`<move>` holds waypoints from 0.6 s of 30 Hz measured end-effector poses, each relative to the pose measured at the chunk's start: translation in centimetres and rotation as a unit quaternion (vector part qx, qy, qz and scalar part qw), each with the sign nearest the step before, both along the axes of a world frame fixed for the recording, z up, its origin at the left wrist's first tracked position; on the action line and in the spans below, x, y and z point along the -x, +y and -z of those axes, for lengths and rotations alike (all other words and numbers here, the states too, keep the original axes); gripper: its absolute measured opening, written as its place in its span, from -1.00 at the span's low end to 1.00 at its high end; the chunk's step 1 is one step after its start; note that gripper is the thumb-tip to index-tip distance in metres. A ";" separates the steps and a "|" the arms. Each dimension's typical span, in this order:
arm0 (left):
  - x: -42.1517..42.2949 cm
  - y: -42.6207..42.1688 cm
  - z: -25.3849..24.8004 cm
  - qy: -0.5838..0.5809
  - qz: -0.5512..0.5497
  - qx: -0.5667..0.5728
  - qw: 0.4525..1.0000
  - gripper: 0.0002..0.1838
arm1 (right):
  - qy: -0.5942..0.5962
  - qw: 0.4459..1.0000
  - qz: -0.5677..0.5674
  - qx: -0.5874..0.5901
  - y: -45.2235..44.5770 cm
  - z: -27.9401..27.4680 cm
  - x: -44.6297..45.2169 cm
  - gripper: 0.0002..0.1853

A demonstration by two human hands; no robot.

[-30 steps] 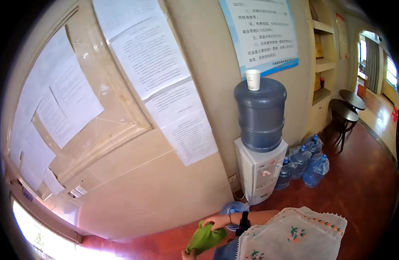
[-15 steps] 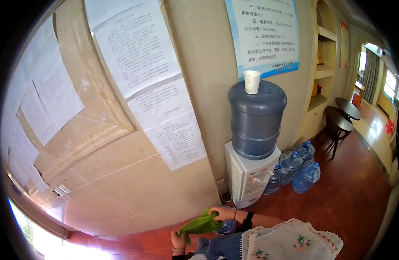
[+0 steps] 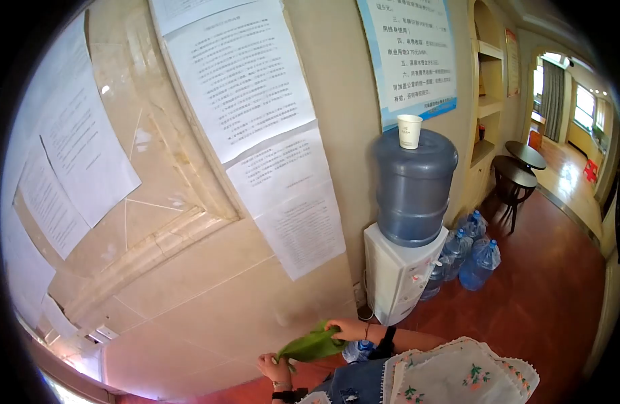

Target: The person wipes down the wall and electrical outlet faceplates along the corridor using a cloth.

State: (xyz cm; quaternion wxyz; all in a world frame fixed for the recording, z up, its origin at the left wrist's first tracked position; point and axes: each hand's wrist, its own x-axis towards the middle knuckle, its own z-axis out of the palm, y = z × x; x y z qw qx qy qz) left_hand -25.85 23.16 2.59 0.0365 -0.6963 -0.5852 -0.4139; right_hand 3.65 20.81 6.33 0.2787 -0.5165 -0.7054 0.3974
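Note:
A green cloth [image 3: 311, 346] is stretched between my two hands, low in the view. My left hand [image 3: 275, 368] is closed on its lower left end, with a bracelet and a dark band at the wrist. My right hand [image 3: 349, 329] grips the upper right end, and a black band circles that wrist. The cloth sags a little between them, in front of the tiled wall. Just below the right wrist, a clear blue bottle [image 3: 358, 351] partly shows behind my arm.
A white water dispenser [image 3: 399, 269] carries a large blue-grey water jug [image 3: 415, 192], with a paper cup [image 3: 409, 132] on top. Several bagged water jugs [image 3: 478, 264] stand on the red floor beside it. Dark round stools [image 3: 515, 172] are farther right. Printed sheets [image 3: 239, 81] hang on the wall.
The view has shifted, so the dispenser sits farther right and the wall sheets look larger. Both hands still hold the cloth, with only slight movement.

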 end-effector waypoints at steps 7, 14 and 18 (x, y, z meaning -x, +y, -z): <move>4.2 6.8 -5.2 -0.354 0.132 0.148 0.914 -0.88 | -0.018 0.989 0.006 -0.144 6.5 -3.9 5.9 -0.68; 6.7 11.3 -9.6 -0.591 0.149 0.199 0.768 -0.88 | -0.025 0.980 0.009 -0.196 11.2 -9.3 10.6 -0.68; 5.9 12.9 -13.1 -0.619 0.223 0.053 0.751 -0.84 | -0.032 0.934 0.062 -0.350 12.9 -13.1 13.0 -0.74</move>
